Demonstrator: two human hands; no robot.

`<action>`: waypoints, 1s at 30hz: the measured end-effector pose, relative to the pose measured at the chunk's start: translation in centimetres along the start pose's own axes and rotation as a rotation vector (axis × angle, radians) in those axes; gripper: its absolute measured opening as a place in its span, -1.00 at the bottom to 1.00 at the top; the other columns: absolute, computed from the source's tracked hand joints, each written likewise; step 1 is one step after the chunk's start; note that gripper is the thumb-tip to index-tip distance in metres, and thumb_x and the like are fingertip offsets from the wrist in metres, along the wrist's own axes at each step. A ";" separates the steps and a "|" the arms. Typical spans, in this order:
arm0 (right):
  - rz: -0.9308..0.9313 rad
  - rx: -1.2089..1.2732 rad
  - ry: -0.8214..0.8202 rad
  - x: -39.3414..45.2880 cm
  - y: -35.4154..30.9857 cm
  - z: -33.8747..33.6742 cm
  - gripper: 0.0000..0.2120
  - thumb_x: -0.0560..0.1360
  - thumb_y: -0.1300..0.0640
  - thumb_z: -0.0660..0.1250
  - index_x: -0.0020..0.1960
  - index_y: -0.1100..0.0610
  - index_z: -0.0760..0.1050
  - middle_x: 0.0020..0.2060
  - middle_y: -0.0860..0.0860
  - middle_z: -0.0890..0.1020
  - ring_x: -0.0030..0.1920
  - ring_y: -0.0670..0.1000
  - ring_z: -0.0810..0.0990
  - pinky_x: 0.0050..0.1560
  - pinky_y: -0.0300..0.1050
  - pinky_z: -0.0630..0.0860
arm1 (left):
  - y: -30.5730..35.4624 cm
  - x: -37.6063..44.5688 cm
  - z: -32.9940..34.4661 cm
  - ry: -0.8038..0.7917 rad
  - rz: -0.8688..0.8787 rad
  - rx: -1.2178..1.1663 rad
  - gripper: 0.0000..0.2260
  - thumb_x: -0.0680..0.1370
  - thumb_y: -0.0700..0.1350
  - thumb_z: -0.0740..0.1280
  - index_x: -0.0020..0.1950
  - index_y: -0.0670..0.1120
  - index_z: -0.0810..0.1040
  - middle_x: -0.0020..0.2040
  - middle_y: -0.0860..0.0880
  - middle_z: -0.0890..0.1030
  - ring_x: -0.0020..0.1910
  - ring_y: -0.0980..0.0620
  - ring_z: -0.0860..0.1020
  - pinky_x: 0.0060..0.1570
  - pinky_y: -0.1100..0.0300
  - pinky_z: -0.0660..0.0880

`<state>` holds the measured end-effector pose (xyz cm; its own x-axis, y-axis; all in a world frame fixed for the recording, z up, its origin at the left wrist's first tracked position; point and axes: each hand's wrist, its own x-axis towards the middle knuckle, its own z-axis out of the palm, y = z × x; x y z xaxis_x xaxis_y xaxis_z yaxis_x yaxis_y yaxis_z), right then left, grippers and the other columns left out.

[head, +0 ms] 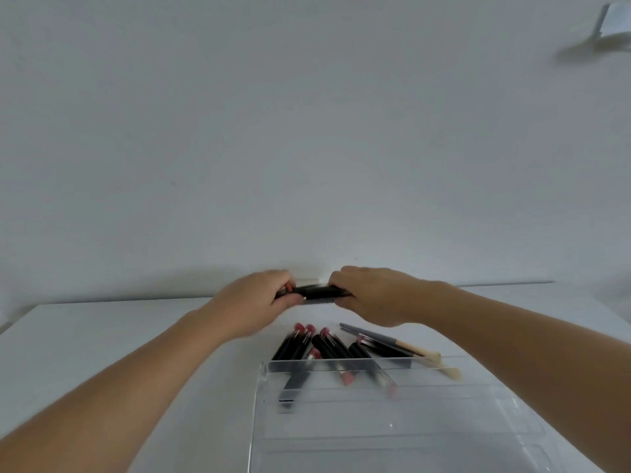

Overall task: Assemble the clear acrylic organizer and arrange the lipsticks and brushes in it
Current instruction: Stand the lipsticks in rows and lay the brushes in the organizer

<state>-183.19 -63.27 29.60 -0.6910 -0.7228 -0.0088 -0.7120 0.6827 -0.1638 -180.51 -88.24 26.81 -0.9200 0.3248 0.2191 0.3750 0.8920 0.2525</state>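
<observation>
Near the far edge of the white table [102,343], both hands hold a bundle of black lipsticks [316,291] between them. My left hand [259,295] grips its left end, where a pink tip shows. My right hand [368,295] grips its right end. Several more black lipsticks with pink tips [324,346] lie loose on the table below the hands. Two brushes with pale bristles [403,346] lie to their right. The clear acrylic organizer [375,421] sits at the near right, and some lipsticks show through its far wall.
A white wall [307,131] rises straight behind the table. A small white piece [309,280] lies against the wall behind the held bundle. A pale fixture [614,25] is on the wall at the top right.
</observation>
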 end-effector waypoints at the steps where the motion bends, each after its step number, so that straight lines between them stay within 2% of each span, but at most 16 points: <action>1: 0.007 0.008 0.019 -0.8 -0.1 -0.8 -0.94 0.68 -0.04 0.14 0.03 -0.10 0.33 -0.10 -0.13 0.45 -0.14 -0.02 0.50 -0.14 -0.03 0.42 | 0.6 -0.2 -1.0 0.026 -0.012 -0.028 -0.85 0.61 0.20 0.26 -0.05 0.16 0.46 -0.24 0.15 0.53 -0.31 0.18 0.50 -0.36 0.18 0.33; 6: 0.055 0.053 0.158 -7.7 0.4 -3.4 -0.93 0.67 -0.06 0.14 0.02 -0.13 0.34 -0.12 -0.17 0.46 -0.18 -0.11 0.47 -0.21 -0.14 0.36 | 3.3 -3.5 -4.3 0.179 -0.018 -0.153 -0.89 0.61 0.13 0.28 -0.03 0.13 0.48 -0.28 0.12 0.52 -0.35 0.13 0.48 -0.32 0.09 0.42; 9: 0.057 0.050 0.195 -12.3 0.4 -2.8 -0.94 0.65 -0.10 0.14 0.05 -0.16 0.35 -0.10 -0.19 0.46 -0.11 -0.14 0.46 -0.16 -0.17 0.38 | 5.8 -6.4 -3.4 0.141 0.035 -0.177 -0.90 0.59 0.15 0.28 -0.04 0.16 0.45 -0.18 0.22 0.50 -0.24 0.18 0.48 -0.31 0.18 0.41; 12: 0.033 0.011 0.181 -15.0 -0.1 -1.2 -0.86 0.65 -0.13 0.12 0.11 -0.12 0.39 -0.08 -0.20 0.44 -0.04 -0.12 0.42 -0.04 -0.09 0.45 | 8.0 -8.4 -1.7 0.086 0.092 -0.114 -0.87 0.59 0.19 0.24 0.01 0.17 0.45 -0.12 0.26 0.47 -0.11 0.26 0.47 -0.21 0.28 0.38; 15: 0.012 -0.031 0.205 -16.4 -0.3 0.3 -0.86 0.66 -0.11 0.13 0.14 -0.12 0.41 -0.07 -0.22 0.40 -0.03 -0.12 0.36 0.00 -0.12 0.41 | 9.1 -9.2 -0.7 0.103 0.128 -0.030 -0.81 0.62 0.14 0.27 0.13 0.07 0.52 -0.04 0.23 0.45 -0.04 0.22 0.43 -0.05 0.22 0.43; 17: -0.009 -0.037 0.255 -17.0 -0.4 0.9 -0.86 0.65 -0.09 0.13 0.14 -0.11 0.42 -0.07 -0.21 0.40 -0.04 -0.11 0.34 0.00 -0.19 0.35 | 9.8 -9.4 -0.5 0.117 0.169 0.021 -0.79 0.62 0.14 0.26 0.13 0.04 0.53 -0.05 0.21 0.43 -0.02 0.17 0.41 -0.02 0.19 0.43; 20: -0.041 -0.038 0.292 -17.5 -0.9 1.3 -0.87 0.64 -0.07 0.15 0.11 -0.10 0.44 -0.06 -0.19 0.41 -0.04 -0.07 0.35 0.02 -0.22 0.33 | 10.7 -9.4 -0.7 0.091 0.210 0.032 -0.77 0.61 0.20 0.22 0.04 0.07 0.50 -0.10 0.19 0.43 -0.06 0.16 0.39 -0.05 0.18 0.43; 24: -0.056 -0.031 0.303 -17.8 -1.4 1.4 -0.87 0.63 -0.04 0.16 0.10 -0.07 0.46 -0.05 -0.17 0.44 -0.04 -0.05 0.37 0.05 -0.16 0.38 | 11.5 -9.1 -0.6 0.026 0.206 0.049 -0.77 0.61 0.23 0.20 -0.09 0.10 0.38 -0.15 0.17 0.43 -0.08 0.17 0.38 -0.06 0.17 0.42; 28: -0.072 -0.119 0.380 -18.3 -1.8 1.6 -0.86 0.59 0.02 0.20 0.06 -0.02 0.50 -0.07 -0.14 0.48 -0.12 -0.03 0.37 -0.04 -0.14 0.40 | 11.9 -9.2 -0.3 0.023 0.208 0.043 -0.77 0.60 0.23 0.18 -0.15 0.14 0.33 -0.22 0.19 0.42 -0.14 0.16 0.39 -0.12 0.17 0.42; 30: -0.077 -0.121 0.400 -18.6 -2.0 1.7 -0.88 0.54 0.06 0.24 0.03 0.01 0.53 -0.11 -0.11 0.49 -0.17 -0.02 0.37 -0.11 -0.12 0.41 | 12.0 -9.4 -0.4 0.034 0.217 0.027 -0.80 0.58 0.23 0.15 -0.09 0.15 0.42 -0.23 0.22 0.43 -0.14 0.18 0.40 -0.13 0.21 0.41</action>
<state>-168.70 -51.33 28.43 -0.6125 -0.6897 0.3863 -0.7562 0.6535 -0.0321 -167.30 -80.74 28.12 -0.8137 0.4997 0.2970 0.5602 0.8105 0.1711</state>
